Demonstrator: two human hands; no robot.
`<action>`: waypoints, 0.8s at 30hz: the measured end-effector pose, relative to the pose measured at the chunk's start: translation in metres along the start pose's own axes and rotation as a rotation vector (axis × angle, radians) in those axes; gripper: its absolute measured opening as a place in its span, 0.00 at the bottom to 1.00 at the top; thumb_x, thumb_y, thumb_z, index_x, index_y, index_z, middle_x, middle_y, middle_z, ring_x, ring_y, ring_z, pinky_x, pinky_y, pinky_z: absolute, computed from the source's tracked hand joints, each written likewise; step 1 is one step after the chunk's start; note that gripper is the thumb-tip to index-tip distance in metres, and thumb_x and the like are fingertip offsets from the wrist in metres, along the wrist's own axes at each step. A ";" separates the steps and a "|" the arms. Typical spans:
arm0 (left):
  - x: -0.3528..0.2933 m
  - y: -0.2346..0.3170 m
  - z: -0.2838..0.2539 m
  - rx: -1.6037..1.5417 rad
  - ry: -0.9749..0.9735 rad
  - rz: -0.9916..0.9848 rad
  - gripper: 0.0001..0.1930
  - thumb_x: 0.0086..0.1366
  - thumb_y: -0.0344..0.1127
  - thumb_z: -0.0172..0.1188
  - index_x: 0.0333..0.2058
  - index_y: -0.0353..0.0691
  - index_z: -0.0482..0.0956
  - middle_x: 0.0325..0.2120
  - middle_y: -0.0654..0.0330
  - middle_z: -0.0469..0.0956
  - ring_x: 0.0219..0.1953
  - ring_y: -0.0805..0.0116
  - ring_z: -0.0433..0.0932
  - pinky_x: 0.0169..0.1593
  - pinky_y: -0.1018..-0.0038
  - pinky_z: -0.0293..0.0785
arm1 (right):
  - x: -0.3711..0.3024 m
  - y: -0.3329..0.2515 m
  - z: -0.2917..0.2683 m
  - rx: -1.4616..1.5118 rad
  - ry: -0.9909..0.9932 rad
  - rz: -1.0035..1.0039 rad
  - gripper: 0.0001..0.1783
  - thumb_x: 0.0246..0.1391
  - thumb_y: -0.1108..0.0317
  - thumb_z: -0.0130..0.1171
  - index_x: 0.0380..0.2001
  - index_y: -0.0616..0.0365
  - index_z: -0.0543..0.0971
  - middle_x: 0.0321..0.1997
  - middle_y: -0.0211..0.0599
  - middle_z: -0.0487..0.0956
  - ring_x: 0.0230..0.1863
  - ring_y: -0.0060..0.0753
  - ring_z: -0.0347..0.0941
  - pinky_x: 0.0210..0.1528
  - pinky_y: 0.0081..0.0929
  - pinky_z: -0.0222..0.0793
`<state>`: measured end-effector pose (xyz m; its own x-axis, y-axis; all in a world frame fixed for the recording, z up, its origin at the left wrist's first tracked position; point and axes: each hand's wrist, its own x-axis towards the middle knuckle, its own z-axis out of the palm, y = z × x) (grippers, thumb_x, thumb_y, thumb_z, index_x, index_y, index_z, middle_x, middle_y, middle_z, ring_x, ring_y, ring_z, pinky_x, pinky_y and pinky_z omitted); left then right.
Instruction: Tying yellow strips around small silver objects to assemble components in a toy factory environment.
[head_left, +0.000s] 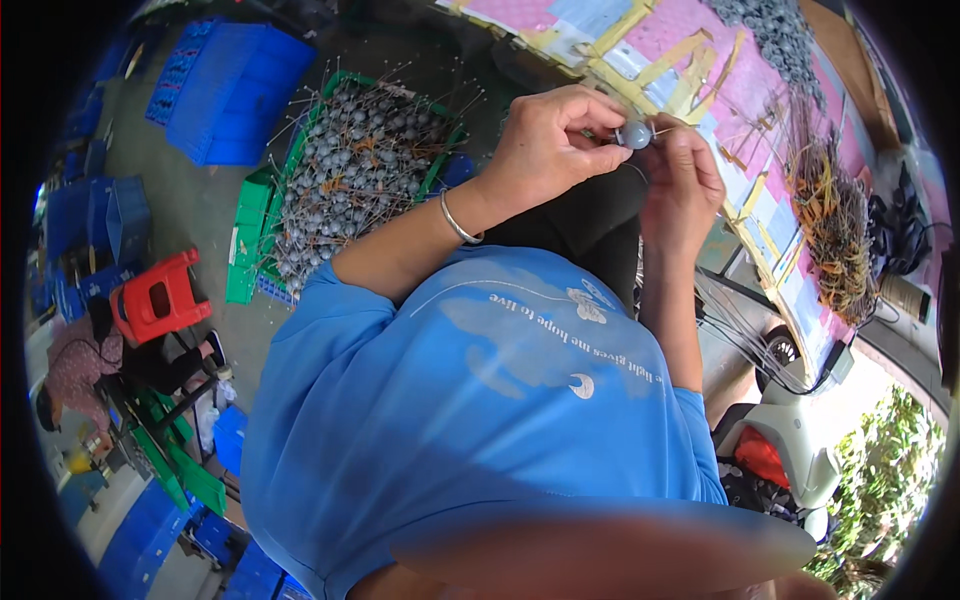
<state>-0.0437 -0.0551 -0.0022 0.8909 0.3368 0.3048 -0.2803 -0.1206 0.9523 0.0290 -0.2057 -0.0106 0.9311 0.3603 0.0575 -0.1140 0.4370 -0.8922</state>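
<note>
My left hand, with a silver bangle at its wrist, pinches a small grey ball between thumb and fingers. Close on the ball's other side, my right hand has its thumb and forefinger pressed together on what looks like the ball's thin wire stem; the fingers mostly hide it. Both hands are raised above my lap, beside the edge of a worktable patched with pink sheet and yellow tape. To the left, a green crate is heaped with grey balls on thin wire stems.
On the table lie a bundle of brownish wires and a pile of grey balls. Blue crates stand at the far left. A red stool and another person are at the left. A scooter stands lower right.
</note>
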 end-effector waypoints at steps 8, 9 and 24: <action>-0.020 0.019 -0.033 0.081 0.047 -0.051 0.11 0.53 0.26 0.70 0.35 0.29 0.82 0.30 0.55 0.83 0.24 0.73 0.83 0.27 0.79 0.79 | 0.007 -0.003 0.018 -0.040 -0.186 0.093 0.09 0.60 0.74 0.58 0.42 0.67 0.80 0.41 0.42 0.81 0.40 0.32 0.79 0.45 0.29 0.77; -0.025 0.017 -0.041 0.110 0.044 -0.090 0.11 0.54 0.27 0.70 0.36 0.29 0.82 0.28 0.55 0.83 0.23 0.73 0.83 0.26 0.79 0.78 | 0.006 -0.001 0.022 -0.121 -0.230 0.133 0.09 0.59 0.74 0.58 0.42 0.67 0.80 0.41 0.42 0.81 0.39 0.31 0.79 0.44 0.28 0.77; -0.044 -0.021 -0.198 0.928 0.366 -0.313 0.26 0.56 0.35 0.68 0.55 0.43 0.76 0.50 0.51 0.78 0.49 0.61 0.80 0.48 0.71 0.79 | 0.050 -0.045 -0.106 -1.562 0.186 -0.537 0.10 0.50 0.64 0.68 0.34 0.56 0.85 0.33 0.39 0.81 0.27 0.32 0.76 0.28 0.30 0.73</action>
<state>-0.1480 0.1171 -0.0326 0.6703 0.7203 0.1787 0.4674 -0.5968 0.6522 0.1178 -0.2949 -0.0150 0.7859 0.3046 0.5381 0.5393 -0.7633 -0.3556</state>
